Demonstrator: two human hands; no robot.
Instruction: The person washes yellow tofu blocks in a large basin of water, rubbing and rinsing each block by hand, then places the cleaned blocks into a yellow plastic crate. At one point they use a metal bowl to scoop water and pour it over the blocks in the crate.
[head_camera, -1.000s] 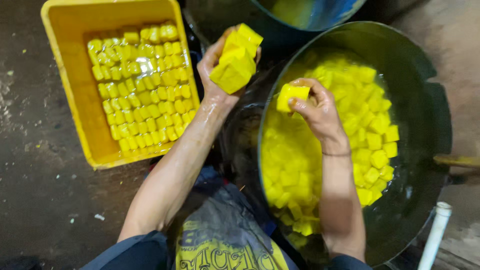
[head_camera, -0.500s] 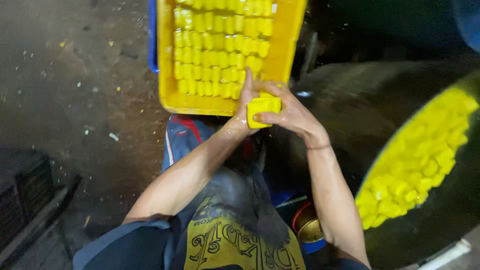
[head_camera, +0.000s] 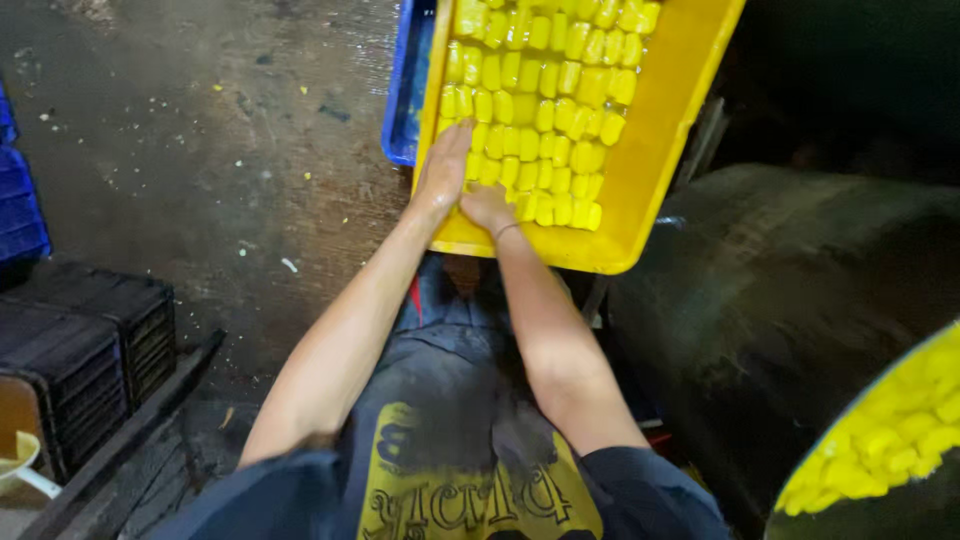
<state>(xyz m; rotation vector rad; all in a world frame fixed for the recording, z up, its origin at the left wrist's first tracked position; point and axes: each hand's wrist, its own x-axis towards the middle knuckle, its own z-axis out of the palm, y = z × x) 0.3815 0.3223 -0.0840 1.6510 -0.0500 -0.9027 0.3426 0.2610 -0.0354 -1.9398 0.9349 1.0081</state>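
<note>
Yellow crate (head_camera: 668, 160) lies far centre, top cut off, long axis running near-to-far, tilted right. Yellow blocks (head_camera: 560, 85) fill it in rows. Left hand (head_camera: 445, 170) flat, fingers together on blocks; right hand (head_camera: 490, 205) beside it, grip unclear.

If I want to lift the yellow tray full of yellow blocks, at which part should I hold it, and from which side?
Hold the yellow tray by its raised rim on the two long sides, one hand each, probably from the near end, where the left hand and right hand rest. It is wide, shallow and filled with yellow blocks, so one-sided lifting could tip it.
</note>
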